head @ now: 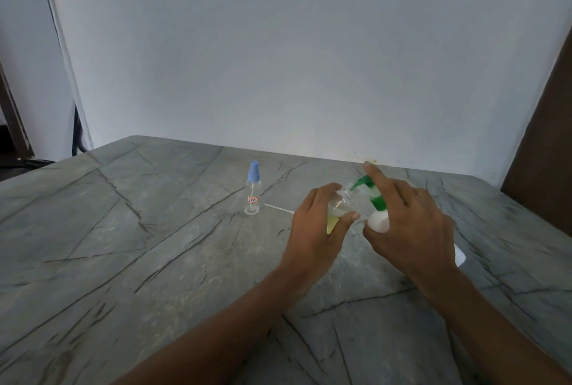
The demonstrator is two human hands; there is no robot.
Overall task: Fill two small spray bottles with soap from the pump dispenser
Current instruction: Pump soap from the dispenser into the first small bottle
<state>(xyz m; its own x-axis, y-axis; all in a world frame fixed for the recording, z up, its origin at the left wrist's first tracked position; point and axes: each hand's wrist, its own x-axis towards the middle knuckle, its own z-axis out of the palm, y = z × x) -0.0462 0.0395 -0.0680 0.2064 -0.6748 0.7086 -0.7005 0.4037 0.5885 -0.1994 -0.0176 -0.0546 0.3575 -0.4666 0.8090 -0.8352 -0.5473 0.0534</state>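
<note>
Open spray bottle [340,203], tilted, yellowish soap inside, gripped in left hand [315,223] above the table [154,260]. Green pump nozzle meets its mouth. Right hand [411,223] grips the white dispenser [378,220], index finger [379,177] on the pump head. Second bottle [253,191], blue cap, upright, well left. Thin white tube [278,208] lies between them.
</note>
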